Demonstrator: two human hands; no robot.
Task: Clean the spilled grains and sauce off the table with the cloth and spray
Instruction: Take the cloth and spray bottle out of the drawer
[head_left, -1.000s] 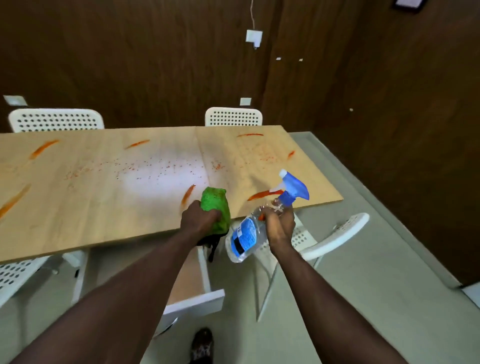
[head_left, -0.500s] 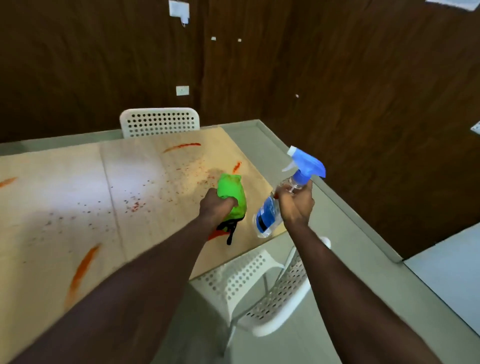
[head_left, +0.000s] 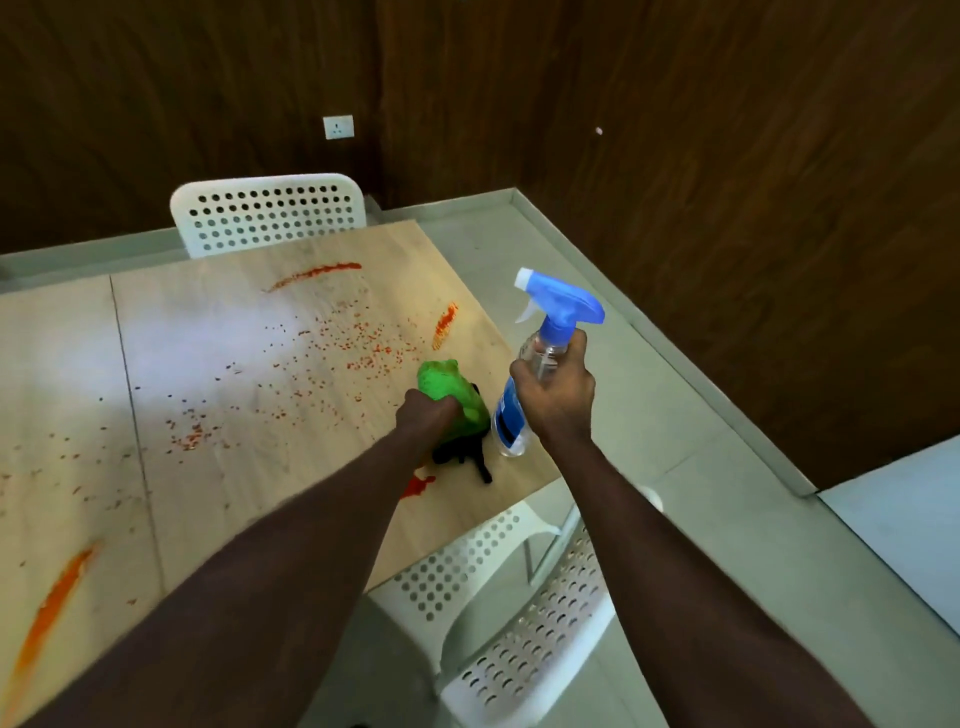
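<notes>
My left hand (head_left: 425, 415) is closed on a bunched green cloth (head_left: 451, 392) with a black edge hanging below, over the right end of the light wooden table (head_left: 208, 395). In my right hand (head_left: 555, 392) I hold a clear spray bottle (head_left: 522, 405) by its neck, blue trigger head (head_left: 563, 304) up, just off the table's right edge. Red grains (head_left: 363, 348) lie scattered ahead of the cloth. Orange-red sauce streaks sit at the far side (head_left: 317, 273), near the right edge (head_left: 445, 322), under my left forearm (head_left: 418, 486) and at the near left (head_left: 52, 608).
One white perforated chair (head_left: 270, 213) stands behind the table, another (head_left: 514, 613) is tucked at the near right below my arms. Dark wooden walls enclose the corner, with a socket (head_left: 338, 127). Pale floor runs along the right.
The view has swung right and closer to the table's right end. Both hands have travelled with it, the cloth now over the table near the corner and the bottle raised more upright.
</notes>
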